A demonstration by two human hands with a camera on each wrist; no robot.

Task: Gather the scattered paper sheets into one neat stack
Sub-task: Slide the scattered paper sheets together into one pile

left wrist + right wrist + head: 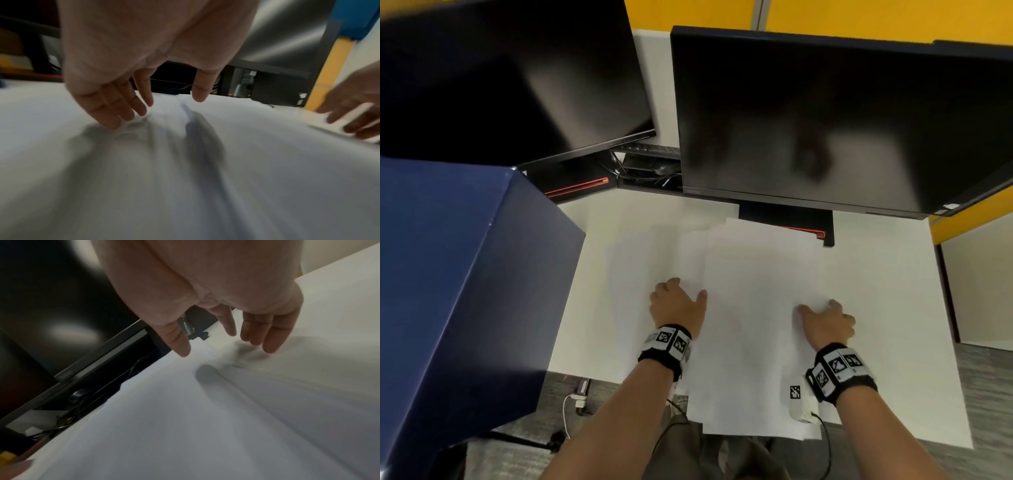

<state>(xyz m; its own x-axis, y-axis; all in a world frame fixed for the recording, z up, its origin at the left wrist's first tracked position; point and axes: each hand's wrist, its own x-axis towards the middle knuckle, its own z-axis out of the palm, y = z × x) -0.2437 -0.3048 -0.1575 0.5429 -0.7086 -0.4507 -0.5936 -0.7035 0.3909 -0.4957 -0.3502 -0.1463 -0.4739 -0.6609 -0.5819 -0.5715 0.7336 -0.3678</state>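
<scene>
Several white paper sheets (753,274) lie overlapping on the white desk (887,291), fanned out toward the monitors, and one sheet hangs over the desk's near edge. My left hand (677,301) lies palm down on the left part of the sheets, fingers extended, their tips touching the paper (156,146). My right hand (827,320) lies palm down near the right edge of the top sheet, fingertips pointing down at the paper (226,402). Neither hand grips a sheet. The wrist views are blurred.
Two dark monitors (825,120) stand at the back, their stand bases (787,219) close behind the sheets. A large dark blue box (458,291) takes up the left side. A small white tagged device (798,399) with a cable lies by my right wrist.
</scene>
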